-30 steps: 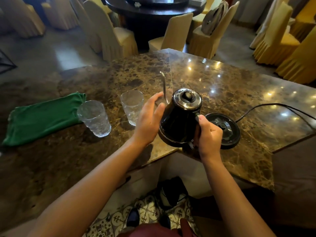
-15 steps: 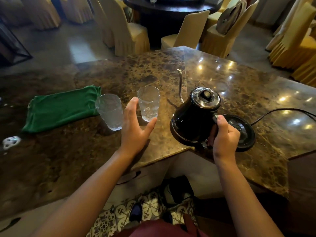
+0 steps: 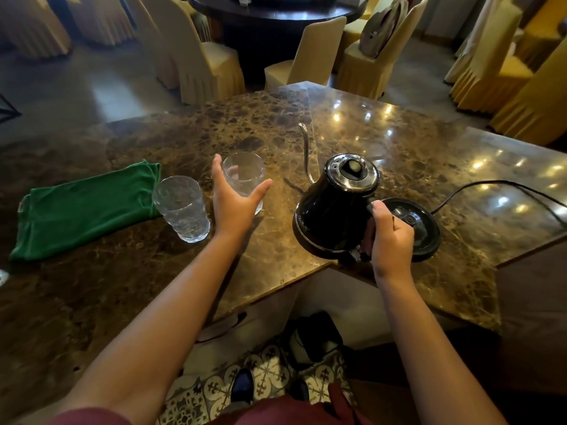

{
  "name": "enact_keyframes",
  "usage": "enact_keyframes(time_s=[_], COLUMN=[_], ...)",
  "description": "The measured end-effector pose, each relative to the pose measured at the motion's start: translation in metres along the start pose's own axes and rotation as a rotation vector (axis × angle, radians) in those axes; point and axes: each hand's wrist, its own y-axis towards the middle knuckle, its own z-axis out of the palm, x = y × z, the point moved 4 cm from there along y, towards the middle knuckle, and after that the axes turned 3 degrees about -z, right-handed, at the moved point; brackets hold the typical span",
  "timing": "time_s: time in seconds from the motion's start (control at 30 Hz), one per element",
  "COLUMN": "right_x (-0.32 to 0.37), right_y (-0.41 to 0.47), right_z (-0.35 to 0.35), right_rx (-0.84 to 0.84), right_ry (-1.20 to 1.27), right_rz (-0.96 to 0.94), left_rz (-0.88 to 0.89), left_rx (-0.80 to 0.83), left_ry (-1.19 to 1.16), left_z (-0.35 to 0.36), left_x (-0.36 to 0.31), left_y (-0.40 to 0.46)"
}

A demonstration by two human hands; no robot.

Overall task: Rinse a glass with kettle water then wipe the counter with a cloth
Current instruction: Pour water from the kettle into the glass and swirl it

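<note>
My right hand grips the handle of a black gooseneck kettle, held just off its round base and tilted, with the thin spout pointing away. My left hand is spread around the near side of a clear glass standing on the brown marble counter. The thumb is on the right and the fingers on the left; some fingertips show through the glass. I cannot tell whether the hand touches it. A second, textured glass stands just left of that hand. A folded green cloth lies further left.
A black cord runs right from the kettle base across the counter. Chairs in yellow covers and a dark round table stand beyond the counter. Patterned floor tiles and a dark bag lie below the counter's inner edge.
My left hand has moved from the kettle's side leftward to the near glass and spread around it. My right hand still holds the kettle above the counter.
</note>
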Motion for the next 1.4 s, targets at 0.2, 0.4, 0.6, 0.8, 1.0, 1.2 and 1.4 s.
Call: enact_keyframes(time_s=[0.2,0.4,0.6,0.8,1.0,1.2,1.4], right_x=[0.003,0.001,0.015,0.048,0.077,0.096,0.114], right_y=[0.001,0.000,0.010,0.024,0.020,-0.013,-0.041], right_z=[-0.005,0.001,0.000,-0.009,-0.034,-0.040,-0.043], right_rx=[0.058,0.005,-0.005,0.040,0.103,0.032,0.033], right_ry=[-0.011,0.013,-0.068,-0.224,-0.211,-0.169,-0.218], right_rz=[0.042,0.075,0.071,-0.060,-0.139,-0.099,-0.132], left_rz=[0.056,0.094,0.116,0.113,0.115,0.170,0.192], left_rx=[0.074,0.134,0.156,0.236,0.321,0.390,0.425], left_ry=[0.024,0.035,0.054,0.032,-0.029,-0.017,-0.003], left_z=[-0.003,-0.012,-0.018,-0.027,-0.037,-0.051,-0.058], left_x=[0.003,0.003,-0.003,-0.002,0.009,0.010,0.010], left_y=[0.004,-0.012,-0.031,-0.035,-0.053,-0.053,-0.051])
